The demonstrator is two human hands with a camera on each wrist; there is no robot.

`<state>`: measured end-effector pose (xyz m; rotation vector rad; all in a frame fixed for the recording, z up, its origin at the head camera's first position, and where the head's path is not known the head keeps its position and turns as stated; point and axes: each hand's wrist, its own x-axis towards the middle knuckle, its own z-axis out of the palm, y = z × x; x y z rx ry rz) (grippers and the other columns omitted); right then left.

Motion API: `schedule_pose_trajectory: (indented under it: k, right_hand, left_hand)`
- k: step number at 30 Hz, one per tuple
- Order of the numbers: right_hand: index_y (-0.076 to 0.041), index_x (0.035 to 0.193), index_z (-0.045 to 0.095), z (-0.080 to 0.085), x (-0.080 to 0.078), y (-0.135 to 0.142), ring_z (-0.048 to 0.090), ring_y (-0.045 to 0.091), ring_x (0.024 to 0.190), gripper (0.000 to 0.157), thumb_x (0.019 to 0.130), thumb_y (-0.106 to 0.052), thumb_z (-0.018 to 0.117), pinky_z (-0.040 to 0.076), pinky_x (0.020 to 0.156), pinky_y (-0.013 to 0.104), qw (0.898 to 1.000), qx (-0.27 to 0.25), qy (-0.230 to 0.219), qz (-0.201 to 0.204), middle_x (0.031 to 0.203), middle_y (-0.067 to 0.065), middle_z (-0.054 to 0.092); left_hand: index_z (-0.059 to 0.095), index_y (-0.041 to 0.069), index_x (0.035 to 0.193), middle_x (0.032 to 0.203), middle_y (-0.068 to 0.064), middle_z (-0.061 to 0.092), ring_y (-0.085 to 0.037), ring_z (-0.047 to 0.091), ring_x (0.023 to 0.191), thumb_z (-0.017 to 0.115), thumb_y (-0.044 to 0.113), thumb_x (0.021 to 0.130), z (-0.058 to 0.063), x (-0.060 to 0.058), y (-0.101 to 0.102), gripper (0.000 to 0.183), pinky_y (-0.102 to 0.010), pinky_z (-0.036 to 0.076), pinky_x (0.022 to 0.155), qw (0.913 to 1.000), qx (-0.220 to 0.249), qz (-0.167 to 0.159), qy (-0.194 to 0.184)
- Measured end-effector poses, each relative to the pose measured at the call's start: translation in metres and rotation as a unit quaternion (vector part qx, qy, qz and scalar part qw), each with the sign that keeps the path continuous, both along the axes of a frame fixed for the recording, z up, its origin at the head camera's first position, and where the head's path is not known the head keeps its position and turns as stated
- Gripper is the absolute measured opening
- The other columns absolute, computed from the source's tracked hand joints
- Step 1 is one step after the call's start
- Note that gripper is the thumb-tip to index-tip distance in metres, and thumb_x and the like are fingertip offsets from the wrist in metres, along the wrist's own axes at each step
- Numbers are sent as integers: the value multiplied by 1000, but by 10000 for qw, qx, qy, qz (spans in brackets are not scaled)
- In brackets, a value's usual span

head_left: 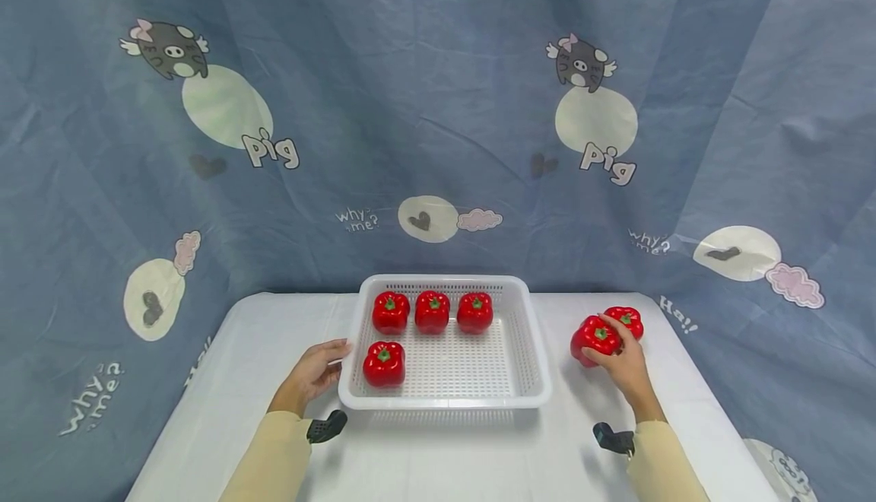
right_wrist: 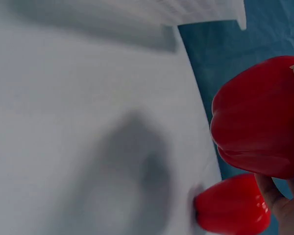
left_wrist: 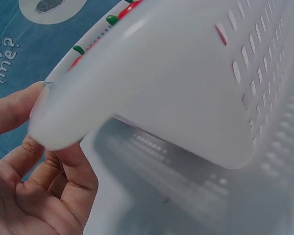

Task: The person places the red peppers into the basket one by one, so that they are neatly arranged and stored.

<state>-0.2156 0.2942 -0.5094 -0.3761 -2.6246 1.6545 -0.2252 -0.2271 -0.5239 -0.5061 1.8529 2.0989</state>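
A white perforated plastic basket holds several red bell peppers, three along its back side and one pepper at the front left. My left hand pinches the basket's left rim, thumb above and fingers below. To the right of the basket, my right hand grips a red bell pepper with a green stem. That pepper hangs above the table, apart from its shadow. Just behind it another red bell pepper rests on the table, partly hidden by the hand.
A white-covered table bears everything. Behind it hangs a blue curtain printed with pigs and words. Dark wrist-worn devices show at both sleeves, a left one and a right one.
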Motion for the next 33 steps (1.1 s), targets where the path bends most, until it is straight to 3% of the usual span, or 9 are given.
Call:
schedule_pose_trajectory:
  k: [7, 20, 33]
  right_hand:
    - [-16, 152, 27, 16, -3, -12, 19, 48, 137, 84, 83, -12, 75, 40, 101, 59, 9995, -217, 156, 140, 153, 24, 19]
    - [-15, 151, 27, 45, -7, -31, 26, 43, 135, 87, 81, -14, 77, 41, 101, 55, 9977, -343, 439, 389, 150, 20, 27]
    - [-13, 149, 31, 50, -10, -55, 29, 40, 134, 83, 80, -13, 78, 44, 100, 52, 9933, -660, 485, 817, 149, 17, 30]
  left_hand:
    - [43, -6, 138, 132, -21, 49, -19, 60, 96, 59, 13, 95, 0, 0, -1, 50, -32, 56, 85, 10000, -21, 35, 3]
    - [43, -4, 140, 141, -24, 42, -30, 54, 112, 57, 15, 97, 2, 0, 2, 49, -35, 52, 91, 9999, -99, -17, -17]
    - [44, -4, 139, 140, -24, 43, -28, 56, 109, 58, 16, 96, -1, -1, 1, 49, -34, 53, 90, 10000, -29, 43, -46]
